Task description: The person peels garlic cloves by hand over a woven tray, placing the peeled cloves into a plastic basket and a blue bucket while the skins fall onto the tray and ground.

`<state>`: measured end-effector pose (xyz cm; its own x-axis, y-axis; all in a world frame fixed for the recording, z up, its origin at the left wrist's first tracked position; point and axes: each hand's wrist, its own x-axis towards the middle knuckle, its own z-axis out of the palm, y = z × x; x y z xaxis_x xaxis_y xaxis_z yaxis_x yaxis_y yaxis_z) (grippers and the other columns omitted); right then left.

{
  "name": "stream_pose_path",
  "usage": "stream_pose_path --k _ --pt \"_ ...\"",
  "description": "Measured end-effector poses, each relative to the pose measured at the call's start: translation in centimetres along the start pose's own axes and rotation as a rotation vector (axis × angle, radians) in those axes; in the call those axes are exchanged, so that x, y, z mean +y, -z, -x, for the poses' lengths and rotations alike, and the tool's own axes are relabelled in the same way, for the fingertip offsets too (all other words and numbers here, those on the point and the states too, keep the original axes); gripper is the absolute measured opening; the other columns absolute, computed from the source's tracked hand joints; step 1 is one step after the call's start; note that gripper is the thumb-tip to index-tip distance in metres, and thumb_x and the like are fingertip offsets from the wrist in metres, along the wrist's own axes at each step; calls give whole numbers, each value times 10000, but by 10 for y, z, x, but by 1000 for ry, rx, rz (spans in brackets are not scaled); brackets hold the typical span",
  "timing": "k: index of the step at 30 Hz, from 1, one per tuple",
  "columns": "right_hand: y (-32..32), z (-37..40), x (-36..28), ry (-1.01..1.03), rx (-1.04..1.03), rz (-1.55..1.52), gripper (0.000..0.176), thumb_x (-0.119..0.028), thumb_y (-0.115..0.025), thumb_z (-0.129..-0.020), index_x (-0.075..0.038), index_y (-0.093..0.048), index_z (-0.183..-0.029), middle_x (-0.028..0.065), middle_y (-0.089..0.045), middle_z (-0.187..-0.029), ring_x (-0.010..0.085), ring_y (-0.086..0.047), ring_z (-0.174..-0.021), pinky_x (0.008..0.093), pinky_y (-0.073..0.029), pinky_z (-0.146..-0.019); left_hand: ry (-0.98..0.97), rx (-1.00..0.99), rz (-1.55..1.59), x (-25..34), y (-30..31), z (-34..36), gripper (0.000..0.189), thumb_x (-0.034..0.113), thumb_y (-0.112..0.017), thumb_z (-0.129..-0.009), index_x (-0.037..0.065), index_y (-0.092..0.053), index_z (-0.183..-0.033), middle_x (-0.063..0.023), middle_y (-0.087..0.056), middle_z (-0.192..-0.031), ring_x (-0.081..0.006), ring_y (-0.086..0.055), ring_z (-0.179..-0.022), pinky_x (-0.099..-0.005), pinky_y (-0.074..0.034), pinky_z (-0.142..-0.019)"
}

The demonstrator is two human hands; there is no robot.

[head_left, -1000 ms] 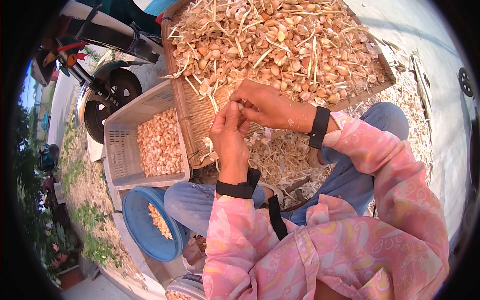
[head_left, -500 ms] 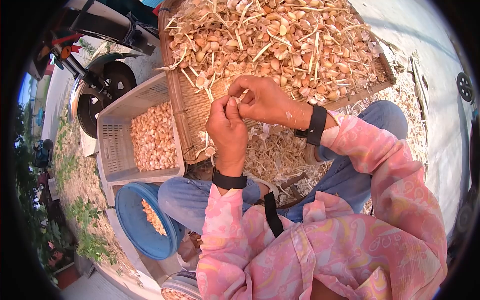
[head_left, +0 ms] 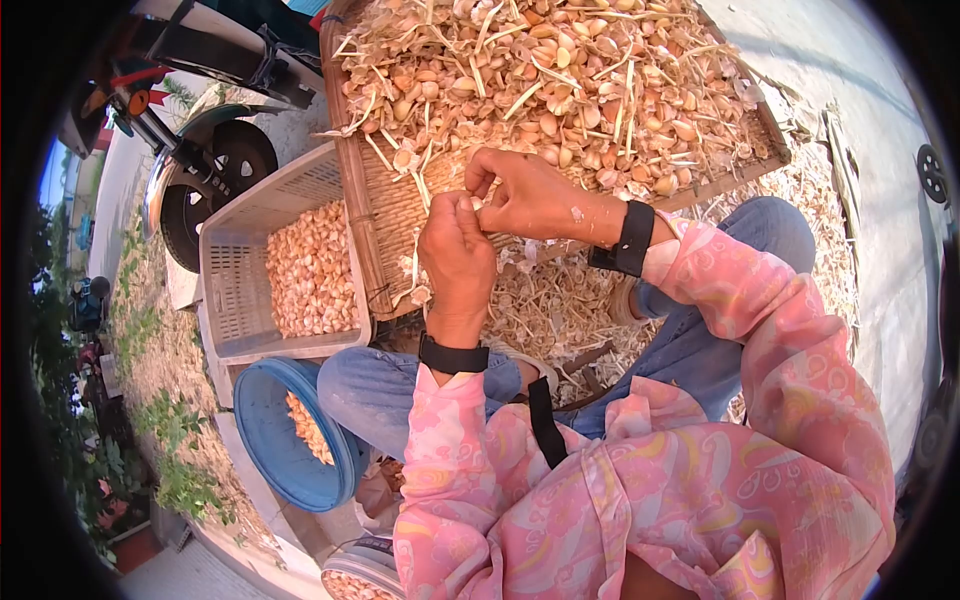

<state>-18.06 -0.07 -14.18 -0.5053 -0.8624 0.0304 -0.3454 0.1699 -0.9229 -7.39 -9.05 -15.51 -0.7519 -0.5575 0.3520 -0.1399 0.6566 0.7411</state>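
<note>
Fingertip to fingertip, my left hand and my right hand meet over the near edge of a woven bamboo tray. Both are closed in a pinch. A small pale garlic clove shows between them, mostly covered by the fingers. Just beyond my hands, the tray bears a heap of loose garlic cloves mixed with dry skins and stalks. A few stalks lie by my left hand on the bare weave.
Left of the tray stands a white plastic crate holding cloves. A blue bucket with some cloves sits below it, and another tub nearer me. Skins and stalks litter the ground. A motorbike wheel is at upper left.
My hands stay together in nearly the same place, with slight finger movement. The whole view has shifted a little.
</note>
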Motion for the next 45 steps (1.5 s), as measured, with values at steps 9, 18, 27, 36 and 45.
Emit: stream_pose_path --k 9,18,27,36,45 --pt "2 -6 9 -161 -163 -416 226 -61 -564 -786 -12 -478 -989 62 -521 -898 112 -590 -706 231 -484 -610 141 -139 290 -19 5 -4 164 138 -432 -931 11 -537 -921 -84 -572 -672 -162 -523 -545 -292 -416 -492" --pt "-5 -8 11 87 -55 -532 247 -9 -558 -818 -17 -479 -1052 32 -514 -937 67 -553 -813 209 -483 -681 669 -156 1109 -23 30 -1 275 224 -410 -956 -9 -548 -1002 -60 -593 -770 -80 -523 -597 -175 -436 -506" --pt "-23 7 -3 227 149 -275 136 -99 -594 -849 -28 -542 -953 12 -555 -873 73 -543 -797 207 -443 -721 583 -113 1191 -2 29 12 248 133 -540 -895 -30 -533 -1083 -75 -608 -858 -92 -564 -688 -191 -493 -590" --pt "-17 -3 -3 -111 182 -877 100 -113 -571 -865 -18 -552 -889 -6 -563 -774 64 -527 -684 210 -439 -621 457 94 1225 6 13 22 241 120 -519 -906 -34 -526 -1091 -65 -577 -861 -60 -469 -667 -171 -399 -566" --pt "-1 9 32 132 -24 502 161 -190 -553 -822 -39 -600 -790 152 -586 -774 342 -574 -745 438 -444 -642 331 64 -17 -108 155 -38 306 230 -447 -937 -38 -593 -913 -43 -493 -597 -109 -430 -548 -261 -358 -515"
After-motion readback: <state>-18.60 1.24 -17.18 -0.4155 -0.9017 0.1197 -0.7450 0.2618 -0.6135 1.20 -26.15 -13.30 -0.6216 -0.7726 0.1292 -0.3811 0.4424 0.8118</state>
